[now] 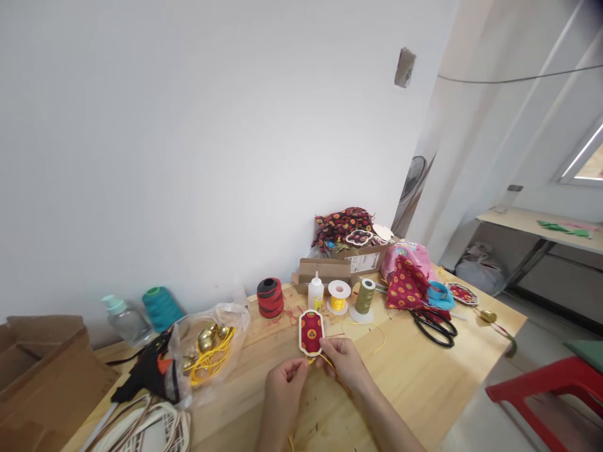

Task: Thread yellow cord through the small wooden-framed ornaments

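A red patterned fabric pendant with a pale scalloped frame (311, 333) is held upright above the table. My right hand (343, 363) pinches its lower right edge between thumb and fingers. Just below the pendant, my left hand (286, 384) is closed in a pinch on a yellow cord (311, 360) at its bottom end. More of that cord trails under both hands. Behind the pendant stand a white glue bottle (316, 294), a spool of yellow cord (338, 297) and a spool of olive thread (365, 299).
Black-handled scissors (436, 328) lie right, near red cloth (407, 282) and a finished-looking pendant (462, 293). Left are a bag of brass bells (207, 339), a red-black spool (270, 297), a glue gun (144, 373), and a cardboard box (44, 376). A red stool (541, 389) stands beyond the table's right edge.
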Demonstrator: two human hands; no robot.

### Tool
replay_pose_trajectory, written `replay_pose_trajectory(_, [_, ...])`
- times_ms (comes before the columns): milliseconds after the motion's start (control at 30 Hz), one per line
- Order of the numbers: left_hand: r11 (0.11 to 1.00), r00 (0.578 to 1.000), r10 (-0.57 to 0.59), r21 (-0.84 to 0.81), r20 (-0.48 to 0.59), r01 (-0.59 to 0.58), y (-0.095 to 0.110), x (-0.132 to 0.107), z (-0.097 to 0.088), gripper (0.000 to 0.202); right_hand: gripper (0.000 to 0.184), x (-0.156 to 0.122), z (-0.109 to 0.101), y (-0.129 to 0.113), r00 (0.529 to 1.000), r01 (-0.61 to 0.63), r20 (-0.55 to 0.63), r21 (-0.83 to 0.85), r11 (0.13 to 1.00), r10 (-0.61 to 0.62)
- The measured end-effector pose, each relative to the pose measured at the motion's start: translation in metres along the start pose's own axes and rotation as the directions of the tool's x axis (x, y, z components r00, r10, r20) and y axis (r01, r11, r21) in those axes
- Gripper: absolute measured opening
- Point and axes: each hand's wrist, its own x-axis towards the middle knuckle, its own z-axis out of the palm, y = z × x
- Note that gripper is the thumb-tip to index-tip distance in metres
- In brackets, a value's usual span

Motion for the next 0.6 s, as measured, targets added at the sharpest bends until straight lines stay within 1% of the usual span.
replay_pose_trajectory(67, [0.994,0.997,-0.082,-0.076,0.000,0.082,0.000,0.000,0.001,0.029,0.046,0.000,0.000,-0.001,1.000,0.009,0.011,0.023,1.000,-0.009])
replay_pose_trajectory(167, [0.941,0.963,-0.268,-0.209,0.026,0.267,0.000,-0.002,0.003,0.036,0.049,-0.002,0.000,-0.004,1.000,0.005,0.020,0.044,0.999,-0.006])
replay_pose_trajectory(233, [0.909,0.945,-0.324,-0.260,0.049,0.325,0.001,-0.004,0.005,0.040,0.051,-0.002,0.000,-0.006,1.000,-0.002,0.026,0.054,0.999,0.000])
replay_pose_trajectory(267, [0.907,0.946,-0.319,-0.270,0.057,0.323,0.001,-0.005,0.005,0.040,0.051,-0.003,-0.001,-0.006,1.000,-0.001,0.029,0.058,0.998,0.000])
replay_pose_trajectory(333, [0.924,0.961,-0.271,-0.266,0.052,0.275,0.000,-0.005,0.007,0.041,0.052,-0.002,-0.001,-0.006,1.000,-0.002,0.028,0.060,0.998,0.000])
replay_pose_trajectory(433, [0.950,0.991,-0.124,-0.281,0.051,0.133,-0.003,-0.004,0.010,0.037,0.052,-0.002,-0.001,-0.005,0.999,-0.043,0.018,0.006,0.999,0.042])
replay_pose_trajectory(500, [0.958,0.997,-0.056,-0.279,0.050,0.068,-0.005,-0.003,0.011,0.034,0.055,-0.003,-0.002,-0.005,0.995,-0.090,0.026,-0.075,0.993,0.092])
replay_pose_trajectory(567, [0.969,0.997,-0.057,-0.238,0.056,0.069,-0.007,-0.003,0.011,0.035,0.058,-0.005,-0.002,-0.004,0.995,-0.088,0.031,-0.148,0.985,0.094])
replay_pose_trajectory(600, [0.974,0.996,-0.068,-0.213,0.054,0.078,-0.007,-0.003,0.011,0.037,0.057,-0.006,-0.002,-0.003,0.997,-0.060,0.029,-0.168,0.984,0.066])
